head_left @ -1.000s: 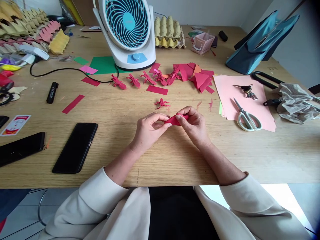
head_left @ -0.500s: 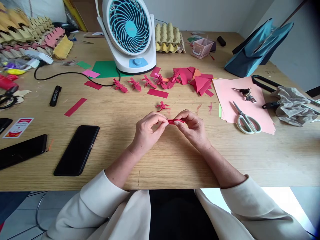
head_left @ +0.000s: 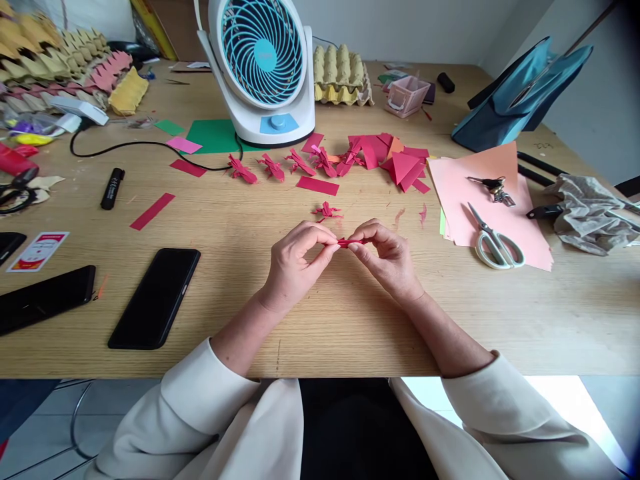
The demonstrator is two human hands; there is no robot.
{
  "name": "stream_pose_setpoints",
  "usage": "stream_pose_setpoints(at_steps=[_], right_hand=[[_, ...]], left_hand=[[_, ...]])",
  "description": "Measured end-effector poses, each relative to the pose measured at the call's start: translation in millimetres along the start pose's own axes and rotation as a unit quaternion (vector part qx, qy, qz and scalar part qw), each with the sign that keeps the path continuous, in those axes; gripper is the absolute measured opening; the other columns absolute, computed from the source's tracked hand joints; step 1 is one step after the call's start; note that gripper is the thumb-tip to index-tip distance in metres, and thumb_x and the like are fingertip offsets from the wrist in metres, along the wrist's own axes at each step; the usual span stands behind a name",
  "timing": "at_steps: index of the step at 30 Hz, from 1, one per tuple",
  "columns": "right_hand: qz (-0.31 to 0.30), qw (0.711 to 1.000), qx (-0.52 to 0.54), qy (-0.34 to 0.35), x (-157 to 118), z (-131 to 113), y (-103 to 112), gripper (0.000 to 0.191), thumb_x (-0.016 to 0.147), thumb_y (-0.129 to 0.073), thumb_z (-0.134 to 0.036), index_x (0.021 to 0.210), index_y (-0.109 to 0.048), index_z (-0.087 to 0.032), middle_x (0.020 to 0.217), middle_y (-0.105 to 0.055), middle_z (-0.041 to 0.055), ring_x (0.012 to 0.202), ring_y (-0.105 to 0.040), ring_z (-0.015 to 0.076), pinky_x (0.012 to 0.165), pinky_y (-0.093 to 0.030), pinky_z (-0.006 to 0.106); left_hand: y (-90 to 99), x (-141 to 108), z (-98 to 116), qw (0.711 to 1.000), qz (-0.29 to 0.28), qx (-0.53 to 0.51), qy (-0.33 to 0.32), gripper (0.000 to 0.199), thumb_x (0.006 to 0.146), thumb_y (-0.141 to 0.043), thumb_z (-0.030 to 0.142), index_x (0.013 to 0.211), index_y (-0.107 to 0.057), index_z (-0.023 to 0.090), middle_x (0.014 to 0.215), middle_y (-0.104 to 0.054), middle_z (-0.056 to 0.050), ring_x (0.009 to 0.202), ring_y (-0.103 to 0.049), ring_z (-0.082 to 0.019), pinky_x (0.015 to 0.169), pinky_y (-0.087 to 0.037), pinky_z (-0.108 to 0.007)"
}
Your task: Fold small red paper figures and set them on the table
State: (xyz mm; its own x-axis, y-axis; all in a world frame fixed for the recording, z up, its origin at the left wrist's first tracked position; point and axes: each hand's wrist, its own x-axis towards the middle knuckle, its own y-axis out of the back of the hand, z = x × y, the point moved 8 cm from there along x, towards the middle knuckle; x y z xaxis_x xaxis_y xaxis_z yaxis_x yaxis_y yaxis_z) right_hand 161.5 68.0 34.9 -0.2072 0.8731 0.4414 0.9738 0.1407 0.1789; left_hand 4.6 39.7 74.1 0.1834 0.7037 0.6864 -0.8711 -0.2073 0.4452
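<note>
Between my two hands is a narrow folded strip of red paper (head_left: 345, 243), held just above the table. The thumb and fingers of my left hand (head_left: 300, 257) pinch its left end. At its right end, my right hand (head_left: 387, 259) pinches it the same way, so the fingertips cover much of the strip. Just beyond the hands lies a small folded red paper figure (head_left: 327, 211). Farther back, several similar red figures (head_left: 273, 168) sit in a row, with a flat red paper strip (head_left: 318, 185) in front of them.
A fan (head_left: 273, 123) stands behind the figures, beside a pile of red paper pieces (head_left: 400, 167). Scissors (head_left: 495, 247) and keys (head_left: 495, 189) lie on pink sheets (head_left: 455, 200) at right. A black phone (head_left: 155, 300) and a marker (head_left: 113, 189) are at left.
Both hands keep their pinch on the red strip, and their fingertips are slightly closer together. A corner of the pink sheets now lifts or folds over at the back.
</note>
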Motion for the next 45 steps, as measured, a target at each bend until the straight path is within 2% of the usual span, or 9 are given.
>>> stream_pose_setpoints(at_steps=[9, 13, 16, 18, 20, 27, 35, 38, 45], right_hand=[[0.003, 1.000, 0.009, -0.002, 0.3, 0.3, -0.1, 0.017, 0.087, -0.072, -0.040, 0.084, -0.067, -0.024, 0.084, -0.061, 0.0024, 0.081, -0.057, 0.0178, 0.079, -0.048, 0.035], [0.011, 1.000, 0.010, 0.004, -0.1, -3.0, 0.7, 0.018, 0.087, -0.071, -0.040, 0.082, -0.065, -0.024, 0.082, -0.060, 0.0027, 0.080, -0.056, 0.0183, 0.078, -0.048, 0.036], [0.015, 1.000, 0.014, 0.010, -0.9, -3.8, 1.1, 0.015, 0.088, -0.071, -0.038, 0.083, -0.066, -0.025, 0.084, -0.060, 0.0028, 0.082, -0.056, 0.0186, 0.080, -0.048, 0.036], [0.013, 1.000, 0.019, 0.014, -1.3, -3.4, 0.7, 0.012, 0.088, -0.071, -0.035, 0.085, -0.066, -0.025, 0.085, -0.059, 0.0026, 0.082, -0.056, 0.0181, 0.080, -0.047, 0.036], [0.010, 1.000, 0.023, 0.012, -1.3, -2.4, -0.1, 0.009, 0.088, -0.071, -0.032, 0.086, -0.067, -0.025, 0.085, -0.059, 0.0021, 0.081, -0.055, 0.0174, 0.079, -0.046, 0.035], [-0.008, 1.000, 0.022, 0.009, -0.4, -1.0, -4.3, 0.009, 0.088, -0.072, -0.032, 0.088, -0.068, -0.024, 0.086, -0.061, 0.0022, 0.082, -0.057, 0.0170, 0.080, -0.047, 0.035], [0.016, 0.999, 0.033, 0.014, -1.4, -0.9, -1.6, 0.008, 0.087, -0.073, -0.029, 0.085, -0.068, -0.024, 0.083, -0.060, 0.0013, 0.080, -0.057, 0.0162, 0.078, -0.047, 0.033], [0.011, 0.999, 0.042, 0.017, -1.2, -0.6, -2.9, 0.006, 0.087, -0.073, -0.026, 0.086, -0.068, -0.023, 0.083, -0.061, 0.0011, 0.080, -0.057, 0.0158, 0.079, -0.046, 0.033], [-0.006, 0.999, 0.051, 0.000, -1.1, 3.8, -5.9, 0.008, 0.087, -0.073, -0.029, 0.085, -0.068, -0.023, 0.084, -0.062, 0.0012, 0.081, -0.057, 0.0165, 0.080, -0.046, 0.034]], left_hand=[[0.3, -4.2, 0.1, 0.999, 0.012, 0.030, 0.019, 0.005, 0.088, -0.066, 0.017, 0.090, -0.066, 0.021, 0.084, -0.071, -0.001, 0.083, -0.066, -0.016, 0.081, -0.053, -0.031], [-3.6, -4.8, -11.0, 0.995, 0.004, -0.033, 0.090, 0.013, 0.085, -0.070, 0.018, 0.097, -0.068, 0.021, 0.090, -0.073, -0.002, 0.084, -0.068, -0.015, 0.080, -0.054, -0.029], [-6.8, -6.2, -21.9, 0.985, -0.001, -0.085, 0.151, 0.005, 0.084, -0.072, 0.023, 0.086, -0.069, 0.019, 0.087, -0.073, -0.002, 0.080, -0.067, -0.015, 0.075, -0.054, -0.028], [-7.0, -6.9, -26.3, 0.980, 0.001, -0.101, 0.174, 0.008, 0.084, -0.073, 0.025, 0.082, -0.069, 0.019, 0.083, -0.072, -0.002, 0.077, -0.067, -0.015, 0.074, -0.053, -0.028], [-4.9, -6.4, -26.1, 0.981, 0.006, -0.095, 0.168, 0.009, 0.084, -0.073, 0.025, 0.080, -0.069, 0.019, 0.081, -0.072, -0.001, 0.075, -0.066, -0.014, 0.075, -0.053, -0.028], [1.6, -2.9, -9.6, 0.997, 0.016, -0.022, 0.070, 0.007, 0.086, -0.072, 0.024, 0.080, -0.069, 0.021, 0.080, -0.070, -0.001, 0.079, -0.065, -0.015, 0.078, -0.051, -0.030], [-6.6, -10.1, -29.0, 0.982, 0.010, -0.111, 0.155, 0.009, 0.084, -0.075, 0.028, 0.086, -0.072, 0.020, 0.086, -0.070, -0.002, 0.078, -0.064, -0.014, 0.071, -0.050, -0.028], [-5.0, -9.1, -27.1, 0.985, 0.018, -0.102, 0.141, 0.007, 0.084, -0.074, 0.026, 0.083, -0.072, 0.020, 0.086, -0.068, -0.003, 0.080, -0.063, -0.014, 0.071, -0.050, -0.028], [0.4, -2.3, -9.9, 0.997, 0.026, -0.052, 0.054, 0.003, 0.086, -0.072, 0.018, 0.083, -0.070, 0.020, 0.084, -0.067, -0.002, 0.080, -0.064, -0.014, 0.076, -0.052, -0.029]])
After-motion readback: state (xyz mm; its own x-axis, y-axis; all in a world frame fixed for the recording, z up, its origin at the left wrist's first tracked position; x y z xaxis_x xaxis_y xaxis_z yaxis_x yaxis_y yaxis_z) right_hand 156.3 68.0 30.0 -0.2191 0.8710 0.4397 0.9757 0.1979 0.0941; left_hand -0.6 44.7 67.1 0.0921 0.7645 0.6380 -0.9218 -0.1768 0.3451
